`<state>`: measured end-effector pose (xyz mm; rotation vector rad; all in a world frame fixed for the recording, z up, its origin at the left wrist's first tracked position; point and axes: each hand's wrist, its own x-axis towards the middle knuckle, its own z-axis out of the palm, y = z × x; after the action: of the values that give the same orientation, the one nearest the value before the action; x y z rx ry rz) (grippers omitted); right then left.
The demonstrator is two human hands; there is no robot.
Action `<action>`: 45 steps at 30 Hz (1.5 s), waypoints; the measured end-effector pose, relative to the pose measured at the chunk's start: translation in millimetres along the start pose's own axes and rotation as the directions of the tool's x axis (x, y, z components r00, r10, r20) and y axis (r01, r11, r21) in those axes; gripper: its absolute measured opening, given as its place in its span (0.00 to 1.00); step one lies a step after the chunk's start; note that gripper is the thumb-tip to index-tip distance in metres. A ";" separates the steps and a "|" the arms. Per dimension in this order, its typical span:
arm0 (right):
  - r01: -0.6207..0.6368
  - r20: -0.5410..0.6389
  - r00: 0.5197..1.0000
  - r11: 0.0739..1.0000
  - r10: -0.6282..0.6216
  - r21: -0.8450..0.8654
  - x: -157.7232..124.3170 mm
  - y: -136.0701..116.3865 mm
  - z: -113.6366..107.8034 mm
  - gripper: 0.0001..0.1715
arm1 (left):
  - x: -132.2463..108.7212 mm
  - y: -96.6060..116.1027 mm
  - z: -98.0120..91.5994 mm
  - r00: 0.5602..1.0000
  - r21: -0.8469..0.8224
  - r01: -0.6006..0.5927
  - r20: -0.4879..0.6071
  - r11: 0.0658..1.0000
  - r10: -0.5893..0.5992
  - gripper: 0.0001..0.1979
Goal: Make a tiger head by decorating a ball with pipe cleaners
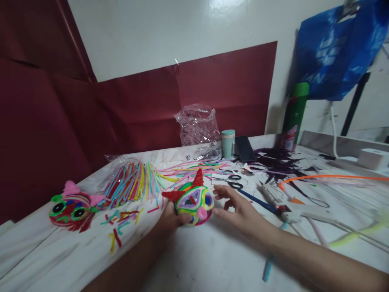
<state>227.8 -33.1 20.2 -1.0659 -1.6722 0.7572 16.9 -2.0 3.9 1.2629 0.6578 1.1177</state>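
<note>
My left hand [174, 217] grips a colourful pipe-cleaner animal head [194, 201] from its left side, thumb across the lower front. The head has two red pointed horns or ears, a pink nose and rings of green, yellow, white and purple. Just right of it is my right hand [232, 205], fingers curved and apart, with nothing visible in them. Whether its fingertips touch the head I cannot tell. On the left of the table rests a second pipe-cleaner head [71, 207] with big black eyes and pink ears.
Cut pipe-cleaner pieces [121, 223] and a bag of pipe cleaners [130, 182] lie left. Behind are scissors [235, 181], a mint cup [227, 144] and a phone [245, 149]. A glue gun [299, 211] lies right, near dark purple scraps [276, 162] and a green can [296, 107].
</note>
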 end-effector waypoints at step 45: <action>0.012 0.032 0.999 0.991 -0.016 0.131 -6.2 9.2 2.2 0.34 | -1.4 -11.1 3.8 0.990 0.130 -0.056 0.134 0.990 0.039 0.47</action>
<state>229.4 -34.8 9.1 -0.9539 -1.6328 0.8673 23.0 -4.0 -6.0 1.4604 0.6137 1.0327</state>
